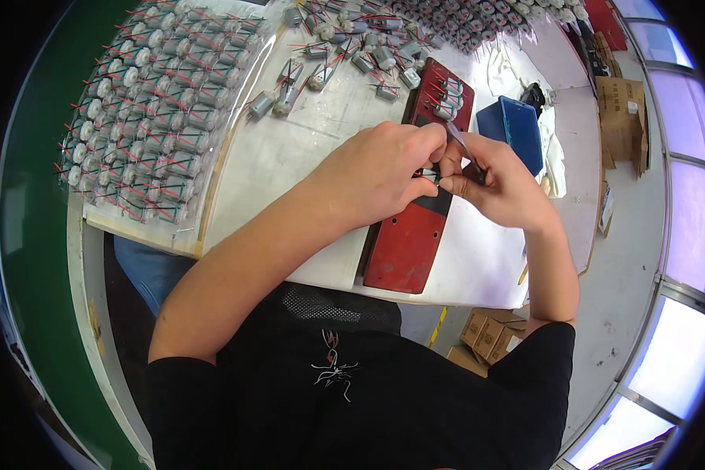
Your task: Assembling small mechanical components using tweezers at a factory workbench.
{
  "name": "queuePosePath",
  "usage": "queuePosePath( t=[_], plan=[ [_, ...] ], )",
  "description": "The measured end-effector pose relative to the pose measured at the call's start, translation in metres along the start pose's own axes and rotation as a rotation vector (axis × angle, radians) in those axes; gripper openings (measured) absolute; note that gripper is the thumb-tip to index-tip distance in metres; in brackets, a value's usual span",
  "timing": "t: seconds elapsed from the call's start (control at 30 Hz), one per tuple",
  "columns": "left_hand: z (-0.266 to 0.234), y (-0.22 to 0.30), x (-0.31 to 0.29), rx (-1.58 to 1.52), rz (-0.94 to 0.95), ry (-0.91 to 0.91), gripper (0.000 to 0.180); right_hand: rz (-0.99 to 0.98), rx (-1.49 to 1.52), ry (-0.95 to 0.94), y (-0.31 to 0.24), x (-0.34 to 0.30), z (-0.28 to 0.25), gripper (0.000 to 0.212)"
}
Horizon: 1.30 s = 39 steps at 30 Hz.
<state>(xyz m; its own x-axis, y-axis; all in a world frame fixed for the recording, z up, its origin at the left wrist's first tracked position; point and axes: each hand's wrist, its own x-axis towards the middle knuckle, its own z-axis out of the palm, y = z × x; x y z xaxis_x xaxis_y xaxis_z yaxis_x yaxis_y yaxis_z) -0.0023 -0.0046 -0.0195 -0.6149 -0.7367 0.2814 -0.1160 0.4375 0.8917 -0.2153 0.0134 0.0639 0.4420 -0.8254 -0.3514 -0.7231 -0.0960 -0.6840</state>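
Note:
My left hand (pixel 384 168) is closed, thumb and fingers pinching a small motor (pixel 425 174) that is mostly hidden behind them. My right hand (pixel 503 184) meets it fingertip to fingertip. A pair of metal tweezers (pixel 460 142) lies in the right hand's grip, its slim end pointing away from me. Both hands are above the dark middle of a long red block (pixel 406 249). On the far part of that block, several small motors (pixel 447 100) with red and dark wires stand in a row. Exactly where the right fingertips touch the motor is hidden.
Loose wired motors (pixel 384 58) lie scattered at the far side of the white table (pixel 321 137). At left, many motors (pixel 160 110) stand in rows on clear plastic. A blue bin (pixel 511 131) is right of the block. Cardboard boxes (pixel 489 337) sit below the table edge.

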Motion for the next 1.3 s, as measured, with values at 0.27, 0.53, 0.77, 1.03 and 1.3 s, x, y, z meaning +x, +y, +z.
queuePosePath(
  t=[0.27, 0.53, 0.77, 1.03, 1.3],
  plan=[
    [-0.001, 0.003, 0.0, 0.02, -0.017, -0.026, 0.034, -0.064, -0.125, 0.138, -0.008, -0.009, 0.014, 0.018],
    [-0.001, 0.002, 0.0, 0.006, -0.016, -0.025, 0.035, -0.265, -0.169, 0.135, 0.013, -0.004, 0.017, 0.016],
    [0.001, 0.004, -0.001, 0.083, 0.039, -0.027, 0.031, -0.177, -0.29, 0.396, 0.005, -0.027, 0.059, 0.02],
    [0.007, 0.001, -0.004, 0.163, 0.122, 0.009, 0.028, -0.043, 0.077, 0.332, 0.02, -0.02, 0.045, 0.018],
    [0.005, 0.003, -0.008, 0.186, 0.131, 0.008, 0.023, -0.032, -0.101, 0.351, 0.01, -0.021, 0.047, 0.016]
  ],
)
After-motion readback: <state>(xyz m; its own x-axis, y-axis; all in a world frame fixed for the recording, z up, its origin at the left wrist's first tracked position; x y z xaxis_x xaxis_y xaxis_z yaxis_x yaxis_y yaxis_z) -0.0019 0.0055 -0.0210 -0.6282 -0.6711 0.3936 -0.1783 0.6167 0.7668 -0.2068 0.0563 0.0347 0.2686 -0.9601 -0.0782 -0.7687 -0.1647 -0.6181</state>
